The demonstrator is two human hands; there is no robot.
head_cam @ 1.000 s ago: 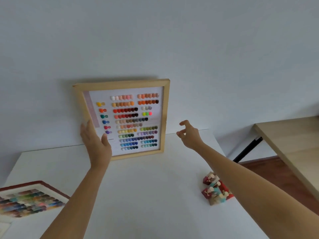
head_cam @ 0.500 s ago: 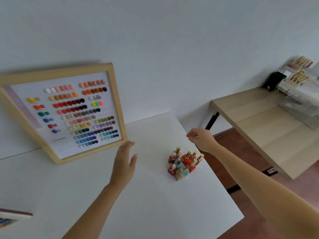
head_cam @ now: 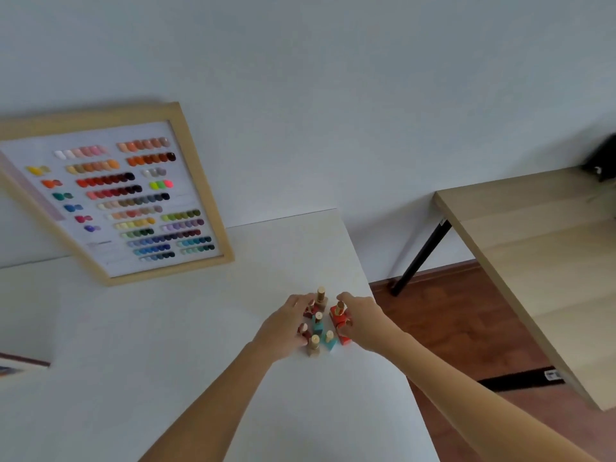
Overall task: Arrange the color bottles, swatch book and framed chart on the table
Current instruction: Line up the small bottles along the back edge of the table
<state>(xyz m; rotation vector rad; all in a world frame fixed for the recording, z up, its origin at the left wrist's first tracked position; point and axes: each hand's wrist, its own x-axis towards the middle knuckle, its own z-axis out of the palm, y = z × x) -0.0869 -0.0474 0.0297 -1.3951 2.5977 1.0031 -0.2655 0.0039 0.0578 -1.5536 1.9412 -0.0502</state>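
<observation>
Several small color bottles (head_cam: pixel 319 323) with gold caps stand in a tight cluster near the right edge of the white table (head_cam: pixel 186 345). My left hand (head_cam: pixel 285 330) presses against the cluster's left side, fingers curled on the dark red bottles. From the right, my right hand (head_cam: pixel 365 323) wraps its fingers and thumb around the red bottles. The framed chart (head_cam: pixel 206 195), with a light wood frame and rows of colored swatches, leans on the wall at the table's back left. Only a corner of the swatch book (head_cam: pixel 15 366) shows at the far left edge.
The white table's right edge (head_cam: pixel 383 315) runs just beside the bottles, with brown floor (head_cam: pixel 443 321) below. A wooden table (head_cam: pixel 540 248) with a black leg stands to the right, and a dark object (head_cam: pixel 601 160) sits at its far corner.
My view swung right, away from the chart. Both hands left the frame area and closed in on the bottle cluster from either side. The chart stays leaning on the wall.
</observation>
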